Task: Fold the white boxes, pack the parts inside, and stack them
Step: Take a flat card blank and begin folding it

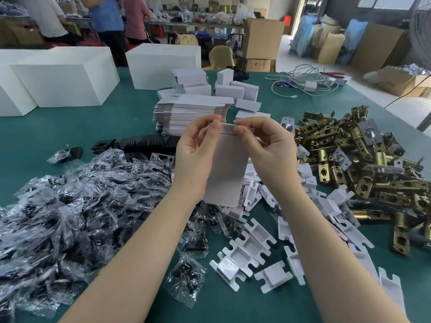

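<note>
Head view, hands: We see the left hand (194,155) and the right hand (263,150) raised together over the middle of the desk, fingers curled, each pinching the top edge of one white box (227,169).
Head view, box: It is held upright in the air, clear of the desk, with its narrow top flap between the two thumbs; whether it is filled we cannot tell.
Risk, flap: We judge the flap could crease or buckle if the thumbs press unevenly, since the card looks thin.
Risk, drop: The grip sits only at the top edge, so the box could slip down into the white plastic inserts (247,250) below it.
Risk, clutter: Bagged black parts (77,206) crowd the near left of the desk and brass latches (363,164) the right edge, so a swinging forearm could sweep pieces off.
Surface: The desk (81,129) has a green cover; flat box blanks (191,113) are stacked past the hands, folded small boxes (235,92) lie toward the far edge, large white cartons (65,80) fill the far left corner, and white cables (303,82) lie at the far right.
Room: A workshop with brown cardboard cartons (261,40) and people standing at another bench in the background.
</note>
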Available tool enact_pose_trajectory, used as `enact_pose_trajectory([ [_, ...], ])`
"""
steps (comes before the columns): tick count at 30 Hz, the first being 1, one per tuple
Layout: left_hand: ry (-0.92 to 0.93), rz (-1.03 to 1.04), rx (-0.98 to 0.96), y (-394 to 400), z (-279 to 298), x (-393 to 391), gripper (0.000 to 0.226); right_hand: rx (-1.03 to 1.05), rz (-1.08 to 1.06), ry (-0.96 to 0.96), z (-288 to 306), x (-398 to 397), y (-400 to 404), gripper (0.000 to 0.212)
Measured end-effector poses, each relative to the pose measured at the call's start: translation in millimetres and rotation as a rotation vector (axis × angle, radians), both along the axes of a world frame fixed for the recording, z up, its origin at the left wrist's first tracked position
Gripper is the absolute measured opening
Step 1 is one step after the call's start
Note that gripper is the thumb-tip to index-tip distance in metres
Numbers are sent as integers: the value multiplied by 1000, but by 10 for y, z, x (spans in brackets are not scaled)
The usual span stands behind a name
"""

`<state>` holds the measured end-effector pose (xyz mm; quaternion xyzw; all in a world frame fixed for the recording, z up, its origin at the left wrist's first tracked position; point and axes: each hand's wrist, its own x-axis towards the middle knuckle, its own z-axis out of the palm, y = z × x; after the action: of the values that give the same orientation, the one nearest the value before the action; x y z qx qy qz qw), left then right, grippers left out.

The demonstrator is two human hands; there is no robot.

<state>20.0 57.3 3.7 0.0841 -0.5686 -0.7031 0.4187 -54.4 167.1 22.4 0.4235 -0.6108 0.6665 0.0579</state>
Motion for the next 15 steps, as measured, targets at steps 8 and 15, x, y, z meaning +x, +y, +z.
enact_pose_trajectory([
  [8, 19, -6, -39, 14, -8, 2, 10, -23, 35, -40, -35, -16, -1, 24],
  [15, 27, -31, 58, -6, 30, 14, 9, 20, 174, -102, -74, -30, 5, 26],
])
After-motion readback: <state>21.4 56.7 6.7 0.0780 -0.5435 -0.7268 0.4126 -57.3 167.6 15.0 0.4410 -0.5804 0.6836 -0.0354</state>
